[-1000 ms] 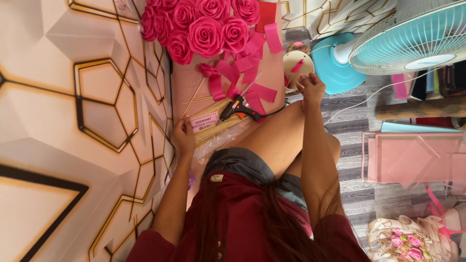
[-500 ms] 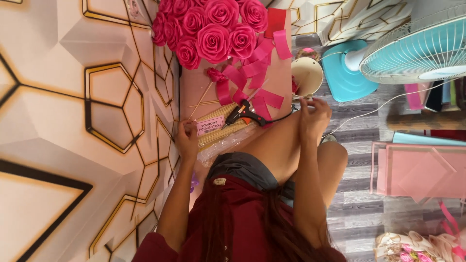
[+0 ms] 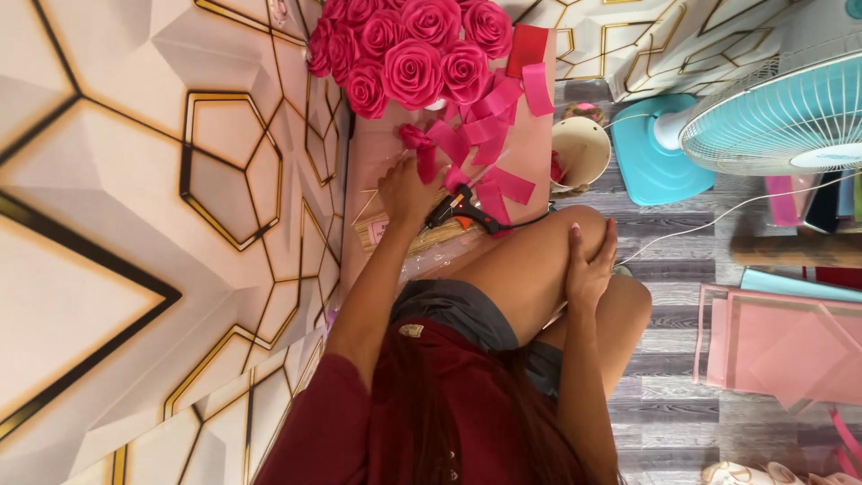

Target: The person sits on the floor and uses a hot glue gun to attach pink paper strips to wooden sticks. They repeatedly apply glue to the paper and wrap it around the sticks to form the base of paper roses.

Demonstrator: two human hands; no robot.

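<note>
My left hand [image 3: 406, 190] lies with fingers spread on a pink sheet [image 3: 377, 144], right below a curled pink ribbon piece [image 3: 417, 144] and just above a bundle of thin wooden sticks [image 3: 395, 235]. It grips nothing that I can see. A black and orange glue gun [image 3: 462, 209] lies immediately right of that hand. Pink ribbon strips [image 3: 492, 117] fan out beneath a cluster of pink paper roses [image 3: 413, 54]. My right hand [image 3: 588, 265] rests flat on my raised knee [image 3: 548, 242], holding nothing.
A wall with gold hexagon lines [image 3: 180, 180] fills the left. A cream bowl [image 3: 579, 151] sits right of the ribbons. A teal fan [image 3: 781, 117] with its base [image 3: 651, 148] stands on grey plank floor, a white cable [image 3: 718, 216] trailing. Pink paper sheets [image 3: 781, 337] lie at right.
My left hand has moved from the stick bundle up toward the ribbon pieces. My right hand has come back from near the cream bowl and settled on my knee.
</note>
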